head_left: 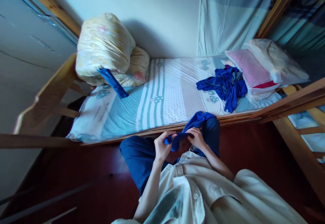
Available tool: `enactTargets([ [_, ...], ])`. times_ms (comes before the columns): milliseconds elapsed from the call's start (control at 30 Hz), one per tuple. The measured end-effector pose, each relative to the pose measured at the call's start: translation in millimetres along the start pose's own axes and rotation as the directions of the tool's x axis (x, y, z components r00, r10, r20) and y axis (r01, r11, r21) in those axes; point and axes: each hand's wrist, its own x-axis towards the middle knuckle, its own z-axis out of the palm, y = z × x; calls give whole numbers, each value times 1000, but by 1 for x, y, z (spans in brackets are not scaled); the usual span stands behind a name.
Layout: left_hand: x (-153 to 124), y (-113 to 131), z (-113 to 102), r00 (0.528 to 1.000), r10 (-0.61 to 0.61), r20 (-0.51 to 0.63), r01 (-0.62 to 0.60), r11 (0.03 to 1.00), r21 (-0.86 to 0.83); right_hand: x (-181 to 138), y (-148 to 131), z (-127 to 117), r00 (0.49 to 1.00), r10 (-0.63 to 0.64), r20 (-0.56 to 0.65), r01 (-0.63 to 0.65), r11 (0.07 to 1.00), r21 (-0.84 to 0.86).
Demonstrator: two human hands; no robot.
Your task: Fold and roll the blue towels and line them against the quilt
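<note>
A blue cloth garment (198,120) lies over my right knee, and a narrow part of it is stretched between my hands. My left hand (162,146) is closed on one end of this strip, where the cloth looks folded or rolled over. With fingers pinched, my right hand (196,138) grips the strip a little further right. A loose flap of the cloth hangs down between the hands. Which part of the garment they hold is hard to make out. Ahead on the bed (175,95) rests a crumpled pile of blue clothes (225,85).
A rolled blue cloth (114,83) leans against a bundled yellow quilt (104,44) at the bed's left end. Pink and white pillows (254,68) lie at the right end. Wooden bed rails (50,92) and a pale curtain (223,17) frame the bed.
</note>
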Motion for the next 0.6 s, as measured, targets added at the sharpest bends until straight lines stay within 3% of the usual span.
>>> enactTargets([
  [100,-1,15,-25,984,155,-85,-149,986,80,0,-2,1,996,-3,-91,-2,998,-55],
  [267,0,45,-73,917,361,-171,-313,916,252,9,-2,-15,946,135,-296,-155,987,-46],
  [467,17,71,-146,761,534,-369,-402,834,377,3,22,-72,826,217,-521,-277,960,-40],
  [533,22,74,-164,737,574,-356,-431,806,406,-3,27,-91,789,187,-586,-294,952,-91],
  [600,23,75,-177,744,578,-336,-425,797,429,-7,30,-104,753,122,-646,-289,944,-159],
])
